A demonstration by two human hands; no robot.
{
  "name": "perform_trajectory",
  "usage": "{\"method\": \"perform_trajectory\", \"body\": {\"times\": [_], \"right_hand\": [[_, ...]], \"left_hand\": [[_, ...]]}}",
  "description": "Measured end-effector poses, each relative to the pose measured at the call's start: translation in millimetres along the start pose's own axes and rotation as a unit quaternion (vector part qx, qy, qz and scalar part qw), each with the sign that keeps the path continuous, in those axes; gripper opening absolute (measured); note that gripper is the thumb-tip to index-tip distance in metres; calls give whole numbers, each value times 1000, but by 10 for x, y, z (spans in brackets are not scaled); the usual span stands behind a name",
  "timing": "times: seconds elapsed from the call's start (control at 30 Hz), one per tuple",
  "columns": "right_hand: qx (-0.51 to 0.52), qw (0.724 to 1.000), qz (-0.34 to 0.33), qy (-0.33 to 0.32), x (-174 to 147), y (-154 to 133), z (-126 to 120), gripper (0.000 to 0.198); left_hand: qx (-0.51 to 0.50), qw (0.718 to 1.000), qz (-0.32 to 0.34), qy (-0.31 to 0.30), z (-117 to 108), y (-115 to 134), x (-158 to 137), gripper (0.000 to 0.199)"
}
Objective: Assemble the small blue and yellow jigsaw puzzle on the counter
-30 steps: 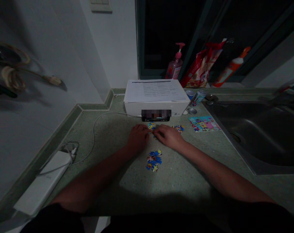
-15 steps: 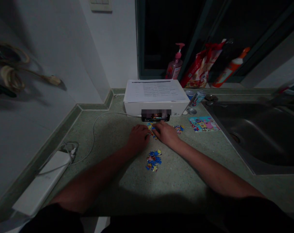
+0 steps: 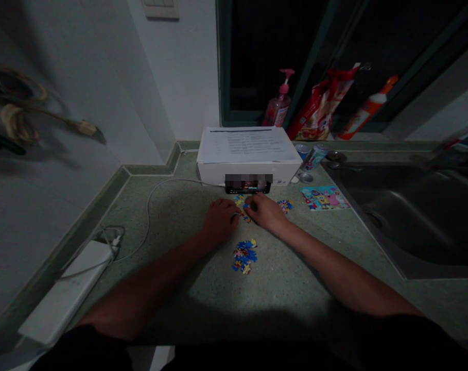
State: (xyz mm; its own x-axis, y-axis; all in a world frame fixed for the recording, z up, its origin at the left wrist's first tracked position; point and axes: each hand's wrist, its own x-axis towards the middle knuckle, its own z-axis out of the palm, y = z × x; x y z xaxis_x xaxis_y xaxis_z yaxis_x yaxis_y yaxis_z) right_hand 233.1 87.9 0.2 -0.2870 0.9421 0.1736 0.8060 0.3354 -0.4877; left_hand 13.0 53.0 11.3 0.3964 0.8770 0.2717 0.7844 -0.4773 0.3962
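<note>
Right grip (image 3: pixel 265 210) — pinching puzzle piece (image 3: pixel 246 206) | left grip (image 3: pixel 220 219) — can't tell | speckled counter (image 3: pixel 295 268), dim wall (image 3: pixel 191 77)

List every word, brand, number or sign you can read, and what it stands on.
No text can be read.
Paper: printed lines, too small.
Box: faint front marks, too small.
Pump bottle: label blurred.
Red bag: print blurred.
Orange bottle: label blurred.
Tilted can: print blurred.

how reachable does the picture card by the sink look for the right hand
Likely yes: only a small pile of puzzle pieces lies between the right hand and the card, which nothing covers.
</note>
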Motion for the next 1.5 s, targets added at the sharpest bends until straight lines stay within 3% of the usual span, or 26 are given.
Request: {"method": "perform_trajectory", "body": {"times": [0.33, 0.57, 0.77, 1.0, 1.1, 1.27, 1.5], "right_hand": [[-3, 996, 71, -54, 29, -87, -87, 7], [20, 997, 63, -45, 1, -133, -116, 3], [99, 993, 54, -36, 20, -96, -117, 6], [285, 956, 54, -37, 53, -58, -23, 6], [346, 935, 53, -59, 42, -64, 5, 12], [379, 920, 50, -83, 58, -34, -52, 18], [409, 908, 58, -76, 157, 72, -213, 21]], "left_hand": [[-13, 1000, -1, -13, -20, 8, -9, 26], [-13, 1000, 0, 6, 49, -30, 2, 28], [-16, 1000, -4, 7, 3, 14, 14, 27], [-19, 999, 13, 22, 49, -27, 29, 40], [-15, 999, 24, 25, 60, -36, 31, 32], [-13, 999, 41, 27, 24, -14, 59, 20], [-13, 996, 79, 38, -18, 17, 272, 20]]}}
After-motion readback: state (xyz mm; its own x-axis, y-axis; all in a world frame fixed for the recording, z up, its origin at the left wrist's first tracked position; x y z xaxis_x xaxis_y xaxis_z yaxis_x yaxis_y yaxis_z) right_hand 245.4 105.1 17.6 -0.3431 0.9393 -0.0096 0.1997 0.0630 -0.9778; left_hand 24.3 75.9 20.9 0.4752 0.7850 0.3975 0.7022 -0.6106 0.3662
